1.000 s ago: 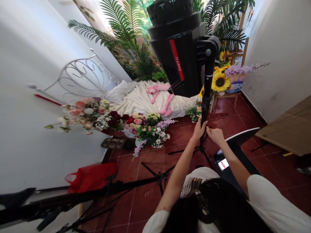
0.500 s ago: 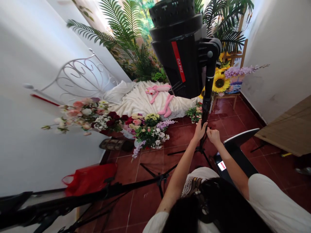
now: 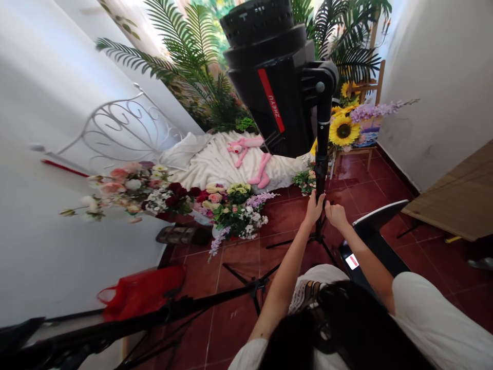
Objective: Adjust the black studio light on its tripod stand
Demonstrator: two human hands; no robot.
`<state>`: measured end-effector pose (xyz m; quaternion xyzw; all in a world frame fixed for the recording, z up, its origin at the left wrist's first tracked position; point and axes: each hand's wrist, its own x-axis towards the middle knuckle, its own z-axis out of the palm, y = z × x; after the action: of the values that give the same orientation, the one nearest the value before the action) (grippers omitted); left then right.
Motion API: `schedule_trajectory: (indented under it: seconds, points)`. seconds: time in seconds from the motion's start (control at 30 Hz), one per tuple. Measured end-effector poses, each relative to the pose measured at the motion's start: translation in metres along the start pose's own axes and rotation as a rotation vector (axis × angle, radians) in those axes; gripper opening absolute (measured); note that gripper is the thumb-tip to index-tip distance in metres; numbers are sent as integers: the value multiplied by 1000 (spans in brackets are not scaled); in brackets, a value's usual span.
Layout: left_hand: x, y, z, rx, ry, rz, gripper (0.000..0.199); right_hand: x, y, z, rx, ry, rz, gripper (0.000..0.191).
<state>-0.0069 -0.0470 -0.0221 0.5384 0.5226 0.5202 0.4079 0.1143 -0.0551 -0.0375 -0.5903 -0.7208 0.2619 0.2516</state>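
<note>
My left hand (image 3: 315, 209) is wrapped round the black pole of a light stand (image 3: 320, 180). Close on the right side of that pole, my right hand (image 3: 336, 215) is closed in a fist-like grip; a knob it may be holding is hidden by the fingers. On top of the stand sits a black studio light (image 3: 271, 87) with a red stripe, tilted on its bracket. The stand's legs (image 3: 316, 239) spread on the red tiled floor below my hands.
Left of me, another black stand (image 3: 215, 293) slants across the floor near a red bag (image 3: 146, 288). Flower bunches (image 3: 234, 210) stand before a bed with a pink plush toy (image 3: 250, 159). A black chair (image 3: 379, 241) is at right, sunflowers (image 3: 342, 131) behind the pole.
The whole view has shifted slightly, so the light, the pole and the backdrop appear a little further left. Both hands keep their places at the pole.
</note>
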Motion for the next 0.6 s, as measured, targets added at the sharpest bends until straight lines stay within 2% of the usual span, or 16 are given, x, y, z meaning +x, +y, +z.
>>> schedule_trajectory:
  seconds: [0.13, 0.23, 0.47, 0.6]
  points:
    - [1, -1, 1, -53, 15, 19, 38, -2, -4, 9, 172, 41, 104, 61]
    - [1, -5, 2, -58, 35, 9, 39, -2, -5, 12, 296, 46, 99, 66]
    - [-3, -7, 4, -87, 42, -1, 44, -3, -2, 13, 320, 84, 55, 64]
    - [-14, -3, -6, -102, 67, -37, 46, -4, -1, 17, 368, 64, 63, 66]
